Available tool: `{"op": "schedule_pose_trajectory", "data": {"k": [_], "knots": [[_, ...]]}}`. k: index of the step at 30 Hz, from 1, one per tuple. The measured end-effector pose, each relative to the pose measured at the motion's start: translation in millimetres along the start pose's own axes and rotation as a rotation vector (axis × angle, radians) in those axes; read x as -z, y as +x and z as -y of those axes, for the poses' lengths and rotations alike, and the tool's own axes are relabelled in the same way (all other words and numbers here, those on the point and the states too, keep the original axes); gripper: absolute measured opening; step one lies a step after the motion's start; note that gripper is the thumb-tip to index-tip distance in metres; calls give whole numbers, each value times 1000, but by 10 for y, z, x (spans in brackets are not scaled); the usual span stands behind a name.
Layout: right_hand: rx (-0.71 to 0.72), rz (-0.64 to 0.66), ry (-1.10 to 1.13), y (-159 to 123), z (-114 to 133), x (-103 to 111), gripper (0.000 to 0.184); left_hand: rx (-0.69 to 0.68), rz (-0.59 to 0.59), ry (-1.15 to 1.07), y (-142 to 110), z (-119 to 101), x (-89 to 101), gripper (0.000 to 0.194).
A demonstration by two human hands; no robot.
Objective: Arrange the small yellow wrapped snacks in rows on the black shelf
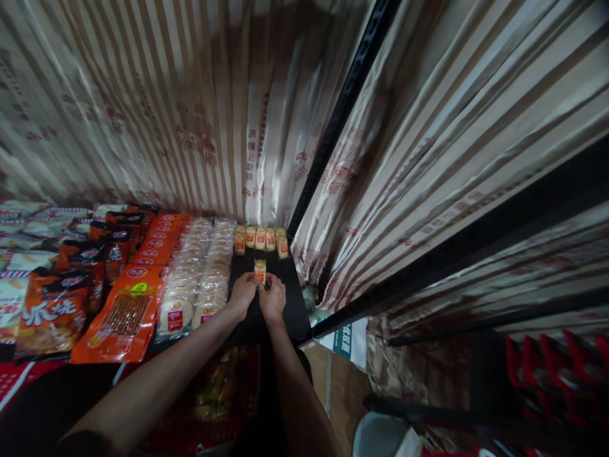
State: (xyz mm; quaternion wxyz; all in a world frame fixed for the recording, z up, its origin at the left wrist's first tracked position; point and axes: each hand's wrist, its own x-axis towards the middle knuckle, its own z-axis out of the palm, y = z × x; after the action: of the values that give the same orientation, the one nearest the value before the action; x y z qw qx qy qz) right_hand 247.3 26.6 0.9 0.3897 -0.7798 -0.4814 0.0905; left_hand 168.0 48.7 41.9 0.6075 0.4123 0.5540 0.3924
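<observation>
Small packet was pinched by left hand and right hand, just in front of the packet row.

Just in front of the held packet, the left hand and right hand crowd the way. Bare shelf opens to its right, there's a lane! To its left, a slim strip, then wrapped cakes block. Behind it, a narrow gap, small packets, then curtain; behind-right, a black post.
</observation>
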Motion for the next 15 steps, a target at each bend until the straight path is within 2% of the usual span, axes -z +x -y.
{"op": "schedule_pose_trajectory", "data": {"k": [7,15], "knots": [[-9,20,36,185,10,-183,23,-59,-44,181,180,-31,-45,22],[11,9,16,392,81,-272,24,-118,-57,282,397,-56,-83,21]]}}
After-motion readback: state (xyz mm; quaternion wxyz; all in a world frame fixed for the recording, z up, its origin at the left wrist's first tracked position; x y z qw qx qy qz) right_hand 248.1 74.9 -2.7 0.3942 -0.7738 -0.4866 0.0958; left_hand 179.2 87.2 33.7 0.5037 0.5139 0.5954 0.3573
